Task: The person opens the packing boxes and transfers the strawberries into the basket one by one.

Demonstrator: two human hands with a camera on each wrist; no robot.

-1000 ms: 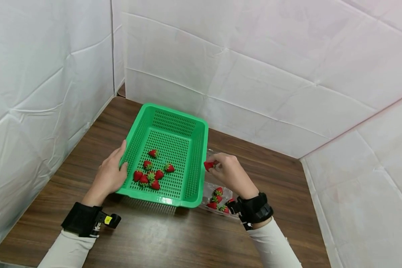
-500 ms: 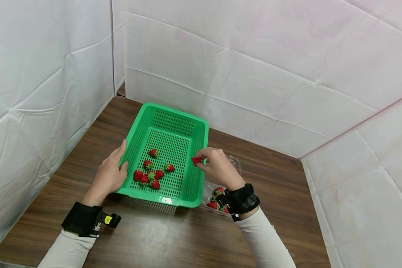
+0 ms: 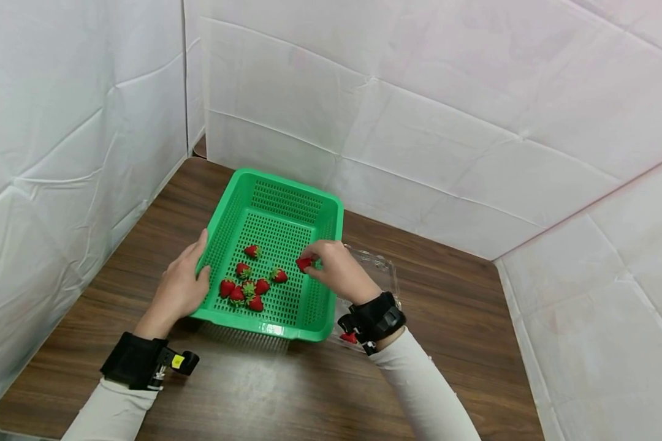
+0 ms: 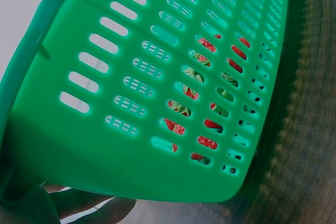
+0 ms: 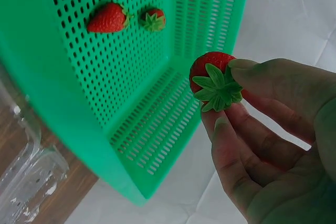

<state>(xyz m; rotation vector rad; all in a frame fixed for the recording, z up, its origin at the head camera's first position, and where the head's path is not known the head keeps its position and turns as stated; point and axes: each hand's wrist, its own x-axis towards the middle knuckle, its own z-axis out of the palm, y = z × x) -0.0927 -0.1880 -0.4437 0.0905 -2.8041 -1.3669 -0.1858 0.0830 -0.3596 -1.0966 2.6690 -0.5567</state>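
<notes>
Right hand (image 3: 339,272), fingers pinching a strawberry (image 3: 304,263) over the green basket (image 3: 278,187), likely must release it toward 9 o'clock; left hand (image 3: 179,288) grips the rim.

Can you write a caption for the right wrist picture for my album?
Right hand pinches a red strawberry with green leaves above a green slotted plastic basket holding more strawberries.

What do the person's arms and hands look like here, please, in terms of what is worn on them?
Both hands, the left hand and the right hand, are bare. Each arm has a long light-coloured sleeve. Each wrist carries a black strap; the left wrist unit has a small yellow-marked part, the right wrist unit is all black.
</notes>
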